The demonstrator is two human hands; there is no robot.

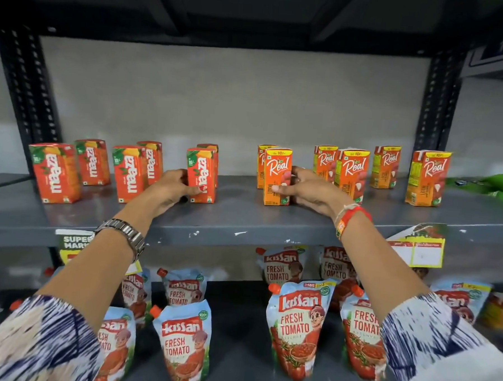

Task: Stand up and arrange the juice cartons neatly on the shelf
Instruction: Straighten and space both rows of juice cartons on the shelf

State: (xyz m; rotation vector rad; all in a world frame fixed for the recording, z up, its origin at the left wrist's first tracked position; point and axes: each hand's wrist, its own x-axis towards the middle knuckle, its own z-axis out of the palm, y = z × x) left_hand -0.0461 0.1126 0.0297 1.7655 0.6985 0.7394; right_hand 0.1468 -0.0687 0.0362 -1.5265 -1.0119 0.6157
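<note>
Several small juice cartons stand upright on the grey shelf (237, 215). Red-orange Maaza cartons fill the left half in two loose rows; orange Real cartons stand on the right half. My left hand (171, 187) grips the front Maaza carton (203, 174) from its left side, thumb across the lower front. My right hand (308, 190) holds the front Real carton (277, 175) from its right side, thumb on its front face. Another Real carton (262, 164) stands just behind it. Both held cartons rest on the shelf, about a hand's width apart.
A lower shelf holds several Kissan tomato ketchup pouches (297, 329). Black perforated uprights (28, 91) frame the shelf on both sides, with a grey wall behind. Green packets (498, 184) lie at the far right. Paper price labels (419, 251) hang from the shelf's front edge.
</note>
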